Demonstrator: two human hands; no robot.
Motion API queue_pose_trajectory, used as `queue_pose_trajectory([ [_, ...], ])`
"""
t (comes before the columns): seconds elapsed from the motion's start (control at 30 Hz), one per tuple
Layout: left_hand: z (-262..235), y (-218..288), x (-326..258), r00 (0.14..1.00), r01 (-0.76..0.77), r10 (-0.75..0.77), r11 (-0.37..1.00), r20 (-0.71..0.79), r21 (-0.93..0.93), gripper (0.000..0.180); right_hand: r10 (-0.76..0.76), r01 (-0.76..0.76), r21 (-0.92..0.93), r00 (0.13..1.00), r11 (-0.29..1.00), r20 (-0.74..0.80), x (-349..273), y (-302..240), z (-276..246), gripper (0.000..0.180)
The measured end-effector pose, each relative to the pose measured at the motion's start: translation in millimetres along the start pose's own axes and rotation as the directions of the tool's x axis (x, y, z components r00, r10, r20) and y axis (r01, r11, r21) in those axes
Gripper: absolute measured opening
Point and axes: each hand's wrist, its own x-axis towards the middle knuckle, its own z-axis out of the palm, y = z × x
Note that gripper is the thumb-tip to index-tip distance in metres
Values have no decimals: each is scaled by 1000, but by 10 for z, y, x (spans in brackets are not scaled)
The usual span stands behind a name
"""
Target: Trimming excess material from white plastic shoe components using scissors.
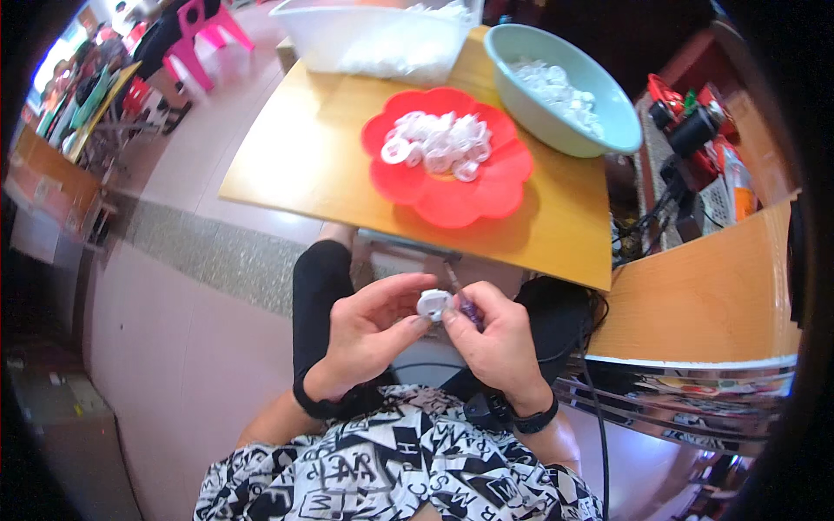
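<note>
on the worktop (pixel 287 165), white pieces (pixel 439 139) are heaped, finished or not unclear; one white disc (pixel 433 304), seemingly mid-work, is pinched by the half-curled left hand (pixel 372 323) and right hand (pixel 497 337), closed around a tool (pixel 470 310).

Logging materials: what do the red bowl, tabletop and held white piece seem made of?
Red bowl: probably smooth plastic, from its even colour and lobed shape.
Tabletop: wood or laminate, glossy, by its yellowish tone and glare.
White piece: likely plastic, uniformly opaque; finish unclear.
</note>
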Motion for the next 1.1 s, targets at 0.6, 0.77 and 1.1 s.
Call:
queue_pose_trajectory([
  [0.6, -113, 161, 379, 961, -255, 266, 757, 73, 601, 26, 212, 212, 621, 816, 755, -537, 721, 601, -513, 23],
  [0.77, -217, 422, 975, 807, -425, 546, 272, 225, 863, 28, 8, 199, 273, 796, 941, -605, 792, 847, -458, 22],
  [1.1, -278, 327, 1534, 962, -110, 221, -217, 159, 970, 15, -178, 171, -72, 762, 983, -623, 838, 853, -427, 22],
])
